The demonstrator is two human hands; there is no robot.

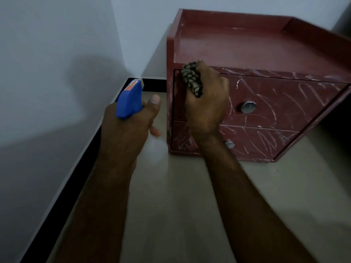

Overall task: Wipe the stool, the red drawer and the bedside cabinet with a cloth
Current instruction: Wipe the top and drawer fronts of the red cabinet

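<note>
Head view: right hand (pixel 207 103) grips bunched patterned cloth (pixel 191 78) against scratched red drawer (pixel 281 99); left hand (pixel 129 128) grips blue plastic spray bottle (pixel 130 99). Firm, overlapping strokes rightward would likely serve best.

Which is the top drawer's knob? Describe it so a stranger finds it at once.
Start at the red drawer unit on the floor. On its scratched upper drawer front, just right of the right hand gripping the cloth, sits the round silver knob. Unlike the lower knob, partly behind the forearm, it shows whole.
</note>
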